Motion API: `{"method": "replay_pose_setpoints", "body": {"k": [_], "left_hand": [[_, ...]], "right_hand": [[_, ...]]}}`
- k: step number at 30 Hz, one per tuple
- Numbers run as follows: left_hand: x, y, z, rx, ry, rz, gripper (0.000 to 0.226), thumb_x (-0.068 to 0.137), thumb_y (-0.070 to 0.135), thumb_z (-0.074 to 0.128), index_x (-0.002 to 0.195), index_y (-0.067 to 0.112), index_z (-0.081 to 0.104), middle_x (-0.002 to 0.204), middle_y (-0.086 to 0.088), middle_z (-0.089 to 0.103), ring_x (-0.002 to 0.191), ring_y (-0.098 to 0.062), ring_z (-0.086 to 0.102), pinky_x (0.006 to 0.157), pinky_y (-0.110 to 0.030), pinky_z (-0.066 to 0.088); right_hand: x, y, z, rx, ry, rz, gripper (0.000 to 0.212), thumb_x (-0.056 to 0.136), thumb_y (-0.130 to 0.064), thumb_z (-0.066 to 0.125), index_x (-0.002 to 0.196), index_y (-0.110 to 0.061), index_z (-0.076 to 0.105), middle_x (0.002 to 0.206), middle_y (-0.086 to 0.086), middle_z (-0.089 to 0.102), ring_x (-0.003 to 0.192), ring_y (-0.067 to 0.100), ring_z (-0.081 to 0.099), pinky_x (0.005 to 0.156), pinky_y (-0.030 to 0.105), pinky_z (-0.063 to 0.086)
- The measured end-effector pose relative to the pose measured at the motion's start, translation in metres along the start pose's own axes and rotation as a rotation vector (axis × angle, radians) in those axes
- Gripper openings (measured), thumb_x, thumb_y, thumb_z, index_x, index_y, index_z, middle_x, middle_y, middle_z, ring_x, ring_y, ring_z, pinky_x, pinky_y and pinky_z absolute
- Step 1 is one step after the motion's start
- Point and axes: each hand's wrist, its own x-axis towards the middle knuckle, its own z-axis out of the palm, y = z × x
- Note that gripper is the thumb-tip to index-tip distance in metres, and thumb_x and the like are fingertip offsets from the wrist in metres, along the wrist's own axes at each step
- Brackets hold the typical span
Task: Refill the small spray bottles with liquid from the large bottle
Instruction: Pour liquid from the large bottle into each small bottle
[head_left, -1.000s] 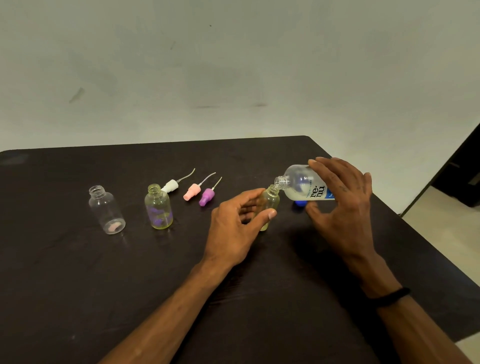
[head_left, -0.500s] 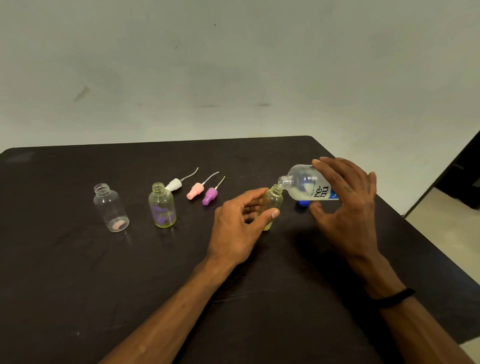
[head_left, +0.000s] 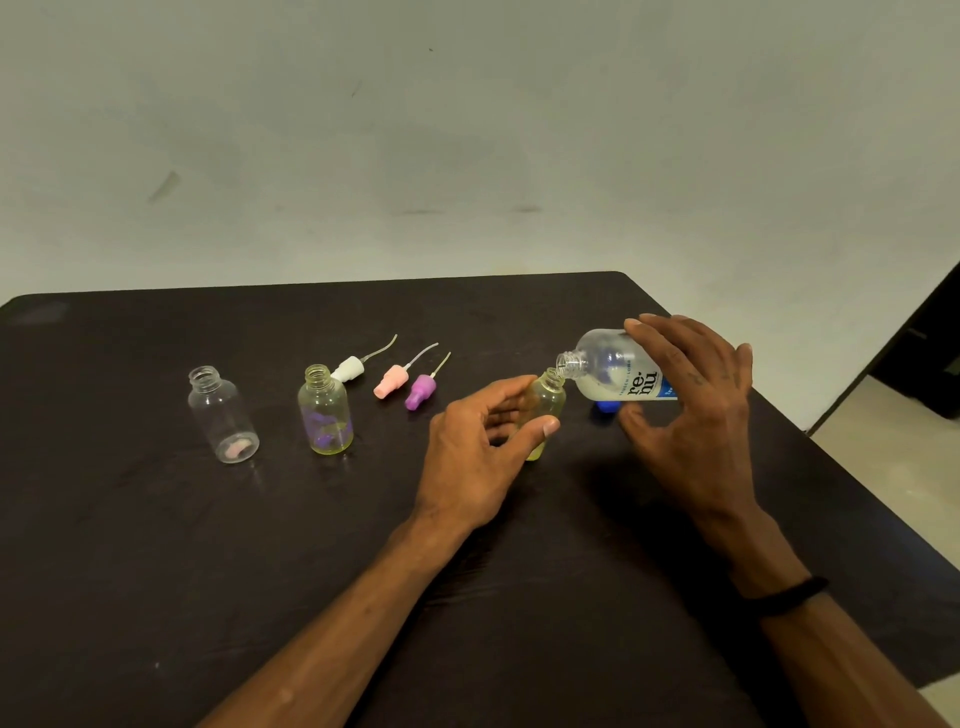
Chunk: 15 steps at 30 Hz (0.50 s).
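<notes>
1. We see a dark tabletop (head_left: 156, 545) with rounded far corners.
2. Behind it, at 12 o'clock, a scuffed pale wall (head_left: 467, 130).
3. At 3 o'clock, light floor (head_left: 883, 457) and a dark opening (head_left: 930, 353).

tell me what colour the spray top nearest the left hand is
Purple: the spray top lying on the table beside the pink one, seen in the head view.

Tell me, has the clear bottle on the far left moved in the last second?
No. The clear bottle keeps the same gap to the yellow bottle beside it; only the camera shifted.
</notes>
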Motion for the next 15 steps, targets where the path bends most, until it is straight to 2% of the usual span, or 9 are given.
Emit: {"method": "replay_pose_setpoints", "body": {"k": [15], "left_hand": [[0.0000,0.0008,-0.0003,0.009,-0.002,-0.002,0.047,0.088,0.019,0.084,0.133,0.021,0.071,0.114,0.011,0.079,0.106,-0.002,0.073,0.095,-0.023,0.059]], "right_hand": [[0.0010,-0.0013,0.0000,0.008,-0.002,0.000,0.090,0.073,0.004,0.088,0.148,-0.027,0.049,0.150,0.008,0.057,0.146,0.031,0.044,0.118,0.080,0.015]]}}
